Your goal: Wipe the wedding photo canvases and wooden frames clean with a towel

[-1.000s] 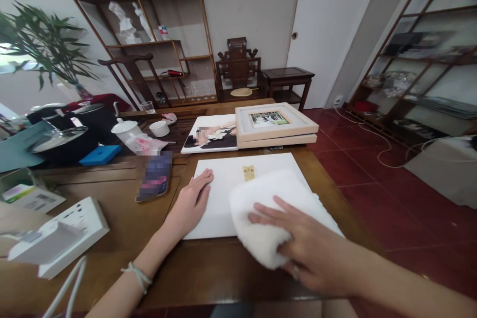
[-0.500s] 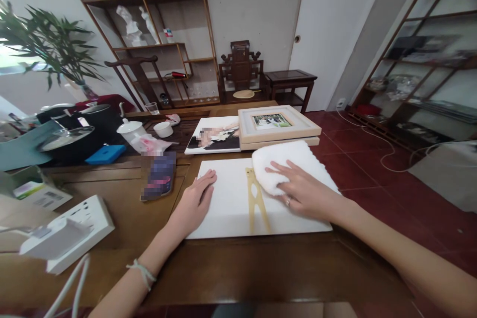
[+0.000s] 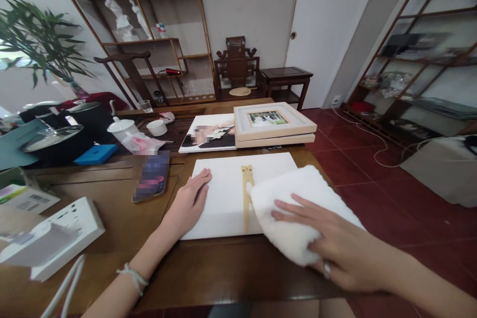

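A flat white board (image 3: 219, 194) lies on the wooden table in front of me, with a tan cat-faced figure (image 3: 246, 194) on its surface. My left hand (image 3: 192, 198) rests flat on the board's left edge, fingers stretched out, holding nothing. In my right hand (image 3: 324, 238) is a fluffy white cloth (image 3: 286, 203), the fingers on top and the thumb side tucked at its near edge. The cloth covers the board's right part and hides one side of the figure. It hangs past the board's near right corner.
Behind the board lie framed pictures (image 3: 276, 131) in a stack and a photo panel (image 3: 208, 141). A phone (image 3: 152, 176), a white power strip (image 3: 70, 241), a blue box (image 3: 96, 154), a white teapot (image 3: 122, 129) and dark pots (image 3: 55, 143) stand leftward.
My right hand has drawn the cloth toward me and to the right, uncovering the board's far right part. My left hand stays on the board. The view has shifted slightly.
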The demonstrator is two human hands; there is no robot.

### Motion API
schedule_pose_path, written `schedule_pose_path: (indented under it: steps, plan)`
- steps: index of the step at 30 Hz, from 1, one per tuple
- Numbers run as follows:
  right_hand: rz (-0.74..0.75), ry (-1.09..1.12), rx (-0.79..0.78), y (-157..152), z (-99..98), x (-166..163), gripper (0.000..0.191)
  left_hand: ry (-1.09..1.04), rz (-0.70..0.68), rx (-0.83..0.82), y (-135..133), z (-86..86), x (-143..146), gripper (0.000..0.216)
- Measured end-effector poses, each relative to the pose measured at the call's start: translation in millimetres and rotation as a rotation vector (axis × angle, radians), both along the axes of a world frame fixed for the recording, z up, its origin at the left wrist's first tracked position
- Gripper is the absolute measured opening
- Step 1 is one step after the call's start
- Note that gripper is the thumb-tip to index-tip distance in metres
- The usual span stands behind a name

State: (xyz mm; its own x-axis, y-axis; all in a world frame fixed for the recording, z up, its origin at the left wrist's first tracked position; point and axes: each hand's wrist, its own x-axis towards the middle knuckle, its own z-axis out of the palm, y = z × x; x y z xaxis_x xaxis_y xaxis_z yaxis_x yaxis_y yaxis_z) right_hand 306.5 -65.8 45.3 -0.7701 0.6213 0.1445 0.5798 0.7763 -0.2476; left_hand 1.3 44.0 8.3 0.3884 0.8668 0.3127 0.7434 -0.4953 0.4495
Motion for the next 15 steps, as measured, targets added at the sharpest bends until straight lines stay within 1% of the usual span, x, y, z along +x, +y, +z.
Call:
schedule_pose_path:
  steps: [2,5,10,13,15]
  plan:
    - [-0.055,0.04,-0.01,19,0.9,7,0.017,-0.003,-0.002,-0.003,0,0.5,0,0.038]
    - [-0.146,0.04,-0.001,51,0.3,14,0.019,-0.01,-0.001,-0.01,0,1.1,0,0.037]
    - [-0.266,0.041,0.02,98,-2.6,17,0.021,-0.015,0.0,-0.029,-1,1.8,0,0.038]
    - [-0.284,0.034,0.049,111,-4.6,15,0.022,-0.015,0.003,-0.033,-1,2.2,0,0.038]
    - [-0.267,0.033,0.082,110,-5.8,12,0.021,-0.013,0.004,-0.03,-1,2.3,0,0.038]
